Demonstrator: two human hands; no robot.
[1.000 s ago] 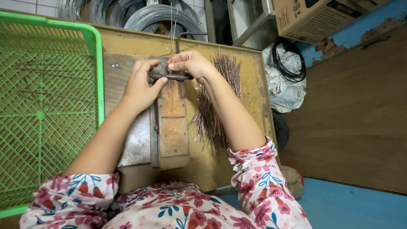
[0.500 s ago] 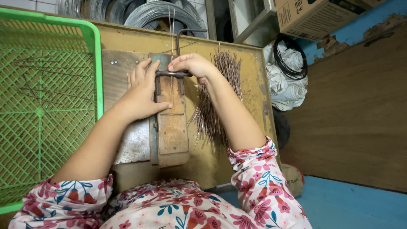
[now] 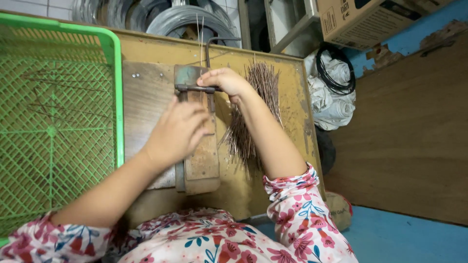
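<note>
A rusty metal jig (image 3: pixel 200 158) is fixed to a grey board on a yellow wooden bench (image 3: pixel 287 104). My right hand (image 3: pixel 225 82) grips the jig's dark bent lever at its far end, where two thin wires stick up. My left hand (image 3: pixel 176 131) hovers over the middle of the jig with curled fingers; whether it holds a wire is hidden. A bundle of short thin wires (image 3: pixel 253 112) lies to the right of the jig, under my right forearm.
A green plastic mesh basket (image 3: pixel 53 122) with a few wires in it stands at the left. Coils of grey wire (image 3: pixel 180 17) lie behind the bench. A cardboard box (image 3: pixel 370 19) and a white sack with black cable (image 3: pixel 331 92) are at the right.
My left hand has drawn back from the far end of the jig toward me, down to its middle. My right hand stays on the lever.
</note>
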